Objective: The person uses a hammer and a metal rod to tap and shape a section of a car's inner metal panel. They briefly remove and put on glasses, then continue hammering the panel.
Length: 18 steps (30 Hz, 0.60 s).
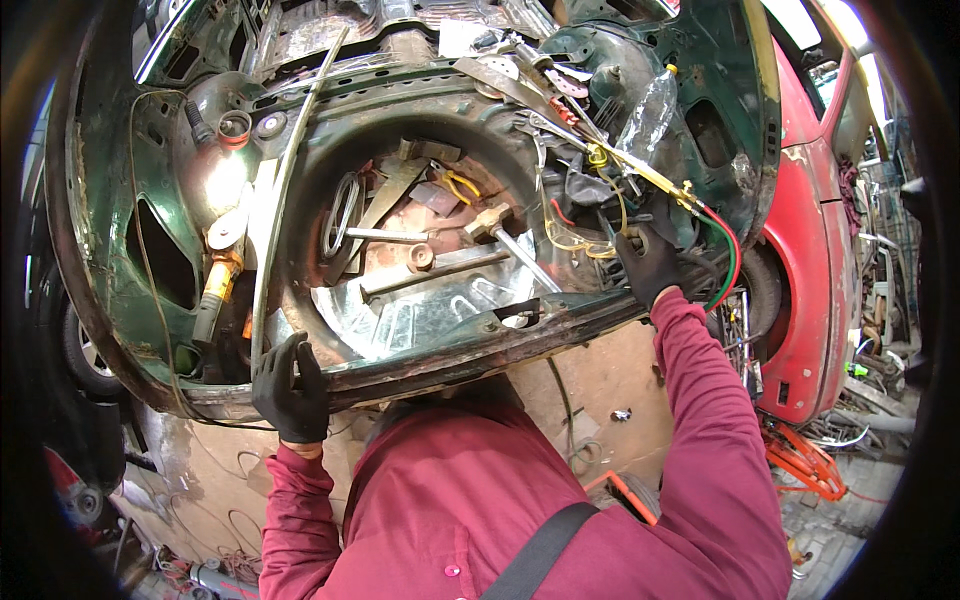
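My left hand [290, 390], in a black glove, is curled over the near rim [400, 376] of an open car trunk. Beside its fingers ends a long thin metal strip [300, 140] that leans across the trunk. My right hand [648, 262], also gloved, reaches into the trunk's right corner with bent fingers. What it grips, if anything, is hidden. Around it lie a thin yellow cord [570, 245], dark tool handles and a hose [722, 225] with red and green lines. A clear plastic bottle [652, 110] lies farther back.
In the round spare-wheel well are a hammer [515, 245], yellow-handled pliers [457, 184], a metal bar [430, 277] and a hand saw [385, 205]. A lit work lamp [225, 185] shines at left. A red car body [800, 290] stands close at right.
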Available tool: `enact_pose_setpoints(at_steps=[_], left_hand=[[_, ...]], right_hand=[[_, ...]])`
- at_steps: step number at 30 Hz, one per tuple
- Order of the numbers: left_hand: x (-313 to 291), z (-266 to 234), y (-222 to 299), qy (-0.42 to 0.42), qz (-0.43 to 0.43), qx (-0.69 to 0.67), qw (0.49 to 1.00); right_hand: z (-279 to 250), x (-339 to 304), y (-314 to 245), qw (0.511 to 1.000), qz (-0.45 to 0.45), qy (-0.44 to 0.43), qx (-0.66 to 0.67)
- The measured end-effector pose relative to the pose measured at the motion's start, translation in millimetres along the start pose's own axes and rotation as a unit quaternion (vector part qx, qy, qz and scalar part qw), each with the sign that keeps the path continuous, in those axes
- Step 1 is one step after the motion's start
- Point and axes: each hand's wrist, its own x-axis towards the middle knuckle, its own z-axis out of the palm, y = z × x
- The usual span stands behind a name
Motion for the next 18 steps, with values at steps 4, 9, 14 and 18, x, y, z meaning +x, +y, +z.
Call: enact_pose_setpoints(at_steps=[4, 9, 14, 18], left_hand=[[-1.5, -0.8, -3.4, -0.006, -0.003, 0.000, 1.000], [0.7, -2.2, -3.3, -0.011, -0.004, -0.012, 1.000], [3.0, -1.2, -0.9, -0.001, 0.008, -0.005, 1.000], [3.2, -1.6, -1.1, 0.001, 0.010, 0.007, 1.000]], right_hand=[[-1.8, -0.9, -10.0, 1.000, 0.001, -0.002, 0.018], [1.8, 0.4, -8.4, 1.000, 0.002, 0.007, 0.019], [4.7, 1.7, 4.3, 1.000, 0.002, 0.004, 0.023], [5.5, 3.1, 6.8, 0.999, 0.014, -0.003, 0.031]])
